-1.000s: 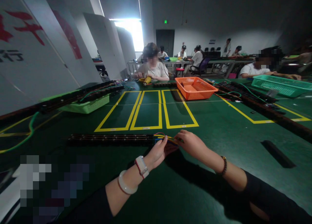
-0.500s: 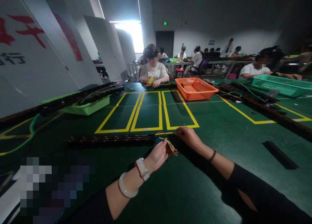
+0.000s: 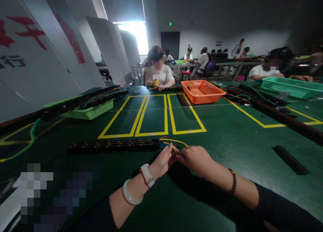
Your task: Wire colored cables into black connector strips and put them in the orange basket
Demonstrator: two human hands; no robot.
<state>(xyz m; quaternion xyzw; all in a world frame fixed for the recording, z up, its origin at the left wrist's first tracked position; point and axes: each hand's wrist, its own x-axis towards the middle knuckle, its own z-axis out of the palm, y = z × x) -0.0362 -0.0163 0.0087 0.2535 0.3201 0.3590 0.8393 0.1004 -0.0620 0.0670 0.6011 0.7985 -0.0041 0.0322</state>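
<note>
**Both hands meet on the wire bundle**

I've got both hands together at the near edge of the green desk (image 3: 227,131). My left hand (image 3: 163,161), with a watch and a pale bangle on the wrist, is pinched narrow around the coloured wires (image 3: 171,143), yellow, blue and red strands looping up just beyond my fingertips. My right hand (image 3: 196,158), beaded bracelet on its wrist, is curled in from the other side and touching the same wire ends; its fingers are closed on them too, though exactly what they pinch is too small to make out. The wires run off to the left of my hands into a long dark strip (image 3: 113,144) lying flat on the desk. Beyond my hands sit three yellow-taped rectangles (image 3: 151,114), then an orange basket (image 3: 202,90). Far to the left there's a light green tray (image 3: 91,109). Across the desk another person (image 3: 158,70) sits working.
</note>
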